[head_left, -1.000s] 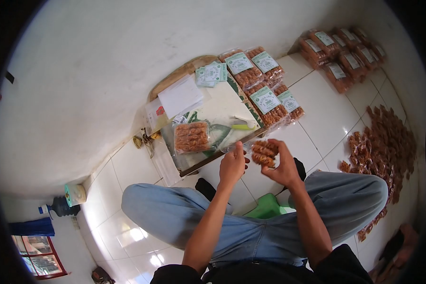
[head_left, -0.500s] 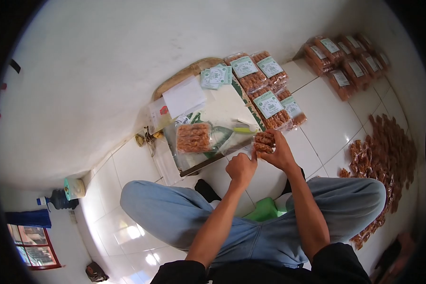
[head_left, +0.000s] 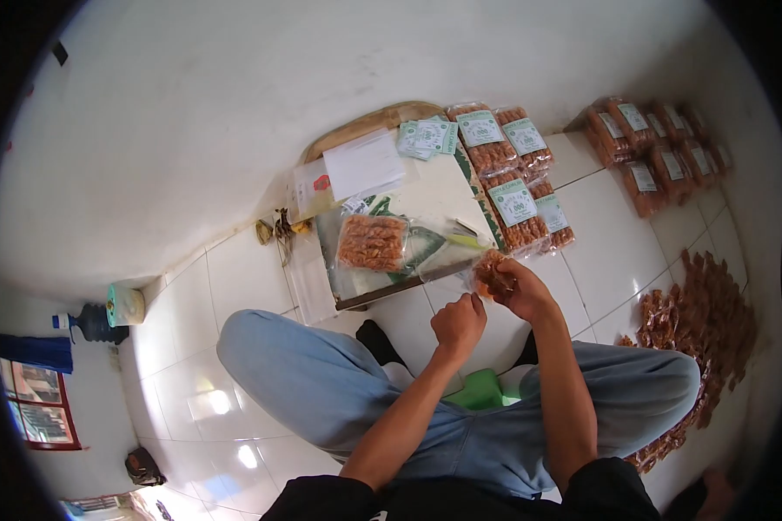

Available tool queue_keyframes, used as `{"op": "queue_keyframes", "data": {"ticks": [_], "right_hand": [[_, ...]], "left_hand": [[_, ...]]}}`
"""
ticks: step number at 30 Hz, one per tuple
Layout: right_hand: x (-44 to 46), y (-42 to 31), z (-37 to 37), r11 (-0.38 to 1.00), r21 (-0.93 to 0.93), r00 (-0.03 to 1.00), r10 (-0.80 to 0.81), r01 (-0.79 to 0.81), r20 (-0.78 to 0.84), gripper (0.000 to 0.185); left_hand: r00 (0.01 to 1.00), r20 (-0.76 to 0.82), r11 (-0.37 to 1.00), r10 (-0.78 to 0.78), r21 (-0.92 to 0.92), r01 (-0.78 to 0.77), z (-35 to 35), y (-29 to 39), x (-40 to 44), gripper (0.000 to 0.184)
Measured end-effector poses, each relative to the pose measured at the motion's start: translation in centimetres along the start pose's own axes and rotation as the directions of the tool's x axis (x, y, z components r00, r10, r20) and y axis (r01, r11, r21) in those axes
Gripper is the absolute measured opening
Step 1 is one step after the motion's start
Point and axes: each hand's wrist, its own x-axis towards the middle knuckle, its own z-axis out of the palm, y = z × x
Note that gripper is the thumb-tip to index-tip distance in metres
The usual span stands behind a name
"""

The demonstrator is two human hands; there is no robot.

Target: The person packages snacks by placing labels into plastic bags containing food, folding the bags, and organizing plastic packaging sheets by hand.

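Observation:
My right hand [head_left: 527, 293] is wrapped around a small clear plastic bag of brown snacks [head_left: 490, 271], just off the front right corner of a low table [head_left: 439, 195]. Beside it, my left hand [head_left: 459, 323] is closed in a pinch at the bag's lower edge; its fingertips are partly hidden. On the tabletop, a larger clear pack of brown snacks [head_left: 372, 243] lies flat without a visible label. A yellow-green handled tool [head_left: 466, 240] rests near the table's right edge.
Labelled snack packs [head_left: 514, 204] line the table's right side, with more stacked packs [head_left: 660, 156] by the wall. Loose wrapped snacks [head_left: 699, 321] cover the floor at right. White paper [head_left: 363, 167] and green labels [head_left: 427, 137] lie at the table's back. A green object [head_left: 480, 391] sits between my legs.
The view has shifted, so the table and packs appear farther right. My right hand has turned around the small bag, and both hands stay close together.

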Motion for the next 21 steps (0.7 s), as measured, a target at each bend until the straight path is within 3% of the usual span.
{"op": "queue_keyframes", "data": {"ticks": [2, 4, 8, 11, 14, 16, 17, 19, 20, 21], "right_hand": [[-0.5, -0.5, 0.3, 0.995, 0.049, 0.996, 0.085, -0.084, -0.023, 0.035], [-0.8, -0.9, 0.3, 0.975, 0.111, 0.970, 0.169, -0.190, 0.172, 0.034], [-0.3, -0.5, 0.9, 0.956, 0.173, 0.954, 0.195, -0.236, 0.226, 0.036], [0.0, 0.5, 2.0, 0.972, 0.147, 0.974, 0.160, -0.183, 0.159, 0.039], [0.1, 2.2, 2.0, 0.995, 0.075, 0.996, 0.055, -0.061, 0.077, 0.044], [-0.7, 2.8, 2.4, 0.980, -0.062, 0.980, -0.186, 0.190, 0.066, 0.050], [-0.8, 3.3, 2.0, 0.980, -0.071, 0.981, -0.182, 0.187, 0.067, 0.050], [-0.8, 3.8, 1.3, 0.851, -0.384, 0.931, -0.354, 0.358, 0.084, 0.052], [-0.8, 4.1, 0.9, 0.848, -0.393, 0.933, -0.351, 0.355, 0.084, 0.052], [-1.1, 4.2, 1.3, 0.729, -0.553, 0.899, -0.429, 0.403, 0.088, 0.052]], "left_hand": [[1.000, 0.019, 1.000, 0.004, -0.016, -0.004, -0.1, -0.1, -0.3, 0.035], [1.000, 0.026, 0.999, -0.004, -0.038, 0.005, -0.1, -0.4, -0.7, 0.035], [0.998, 0.061, 0.995, -0.024, -0.090, 0.030, -0.1, -0.7, -1.5, 0.036], [0.999, 0.042, 0.993, -0.017, -0.118, 0.022, -0.3, -1.2, -2.0, 0.035], [0.999, 0.023, 0.985, -0.028, -0.170, 0.031, -1.0, -1.6, -2.1, 0.034], [0.999, 0.005, 0.982, -0.032, -0.188, 0.032, -1.1, -1.8, -2.1, 0.034], [1.000, -0.009, 0.980, -0.028, -0.200, 0.025, -1.1, -1.8, -2.2, 0.034], [1.000, -0.016, 0.975, -0.021, -0.223, 0.016, -1.0, -1.9, -2.3, 0.035], [1.000, -0.023, 0.971, -0.007, -0.238, 0.002, -0.9, -1.9, -2.3, 0.036], [1.000, -0.024, 0.969, -0.012, -0.246, 0.006, -1.0, -1.8, -2.4, 0.036]]}}
